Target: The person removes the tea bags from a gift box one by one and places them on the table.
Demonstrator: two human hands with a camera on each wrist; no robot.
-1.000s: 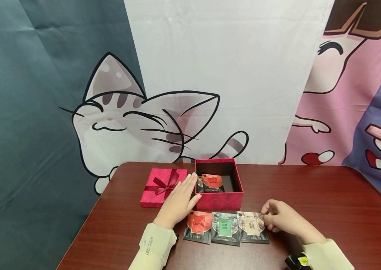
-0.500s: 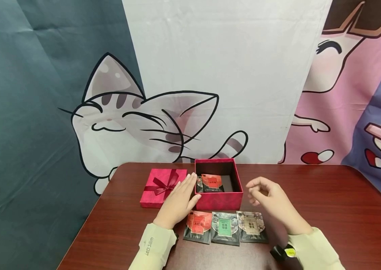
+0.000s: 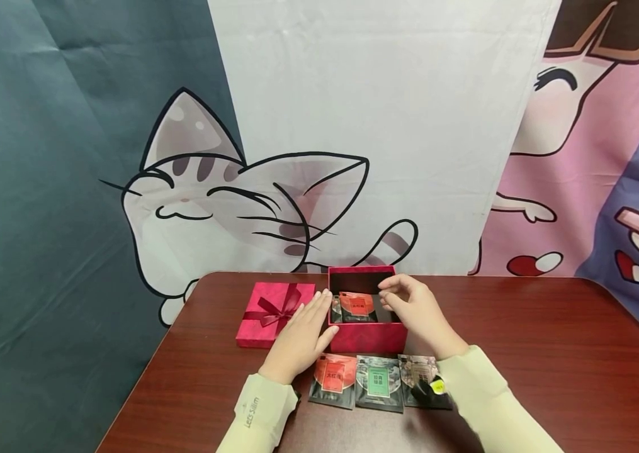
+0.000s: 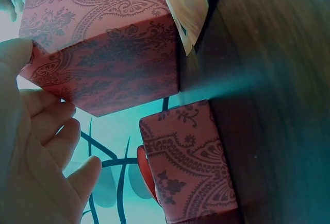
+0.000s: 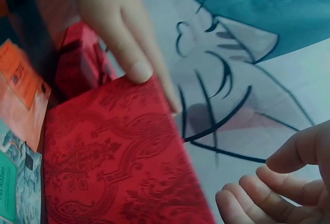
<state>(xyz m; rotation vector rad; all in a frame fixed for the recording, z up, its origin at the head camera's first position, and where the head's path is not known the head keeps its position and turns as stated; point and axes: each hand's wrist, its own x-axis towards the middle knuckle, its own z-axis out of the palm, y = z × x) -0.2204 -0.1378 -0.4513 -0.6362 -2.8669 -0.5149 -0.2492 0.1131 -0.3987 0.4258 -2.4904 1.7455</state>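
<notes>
My left hand (image 3: 299, 343) rests against the left front corner of a red patterned gift box (image 3: 367, 338), fingers extended along its side and thumb at the front. The left wrist view shows thumb and fingers of that hand (image 4: 44, 126) at the box corner. Inside the box, towards the left, stand tea sachets, the front one a red-labelled sachet (image 3: 357, 306). Over the box's right rim reaches my right hand (image 3: 418, 314), fingers loosely bent and holding nothing. In the right wrist view this hand (image 5: 283, 183) is above the box rim, thumb and fingers apart from any sachet.
Left of the box lies its red lid (image 3: 262, 314) with a ribbon bow. In front, a row holds a red sachet (image 3: 332, 380), a green-labelled sachet (image 3: 378, 384) and a beige-labelled sachet (image 3: 414, 371), partly covered by the right wrist's camera. A printed cloth hangs behind the table.
My right hand has let go of the beige-labelled sachet, leaving it at the row's right end, and has moved up and left over the box. The left hand has stayed put.
</notes>
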